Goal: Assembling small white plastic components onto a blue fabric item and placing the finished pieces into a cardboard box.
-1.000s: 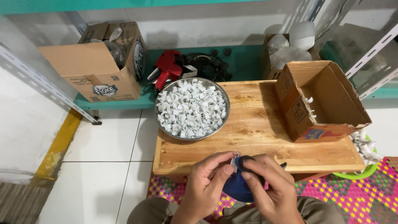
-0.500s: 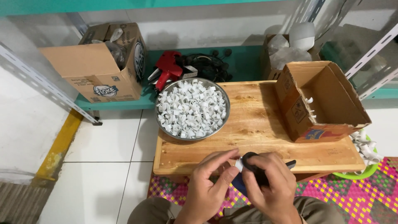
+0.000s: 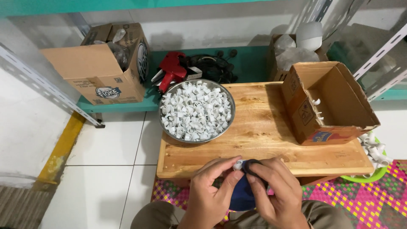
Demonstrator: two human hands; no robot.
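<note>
White plastic piece [image 3: 238, 165], small and partly hidden, pinched between the thumb and fingers of the left hand [image 3: 210, 191] at the near edge of the wooden desk [image 3: 263, 127]. Right hand [image 3: 273, 191] closed on a black ring [image 3: 250, 166] that touches the white piece; both hands meet above a dark blue object [image 3: 241, 197] in the lap, whose kind cannot be told. Metal bowl [image 3: 196, 111] heaped with similar white pieces stands on the left half of the desk, well apart from the hands. Open cardboard box [image 3: 328, 104] lies on its side on the right half, a few white pieces inside. Second cardboard box [image 3: 101, 68] and a red tool [image 3: 171, 74] rest on the teal shelf [image 3: 250, 63] behind. Green basin [image 3: 369, 174] with white pieces sits beside the desk, right.
</note>
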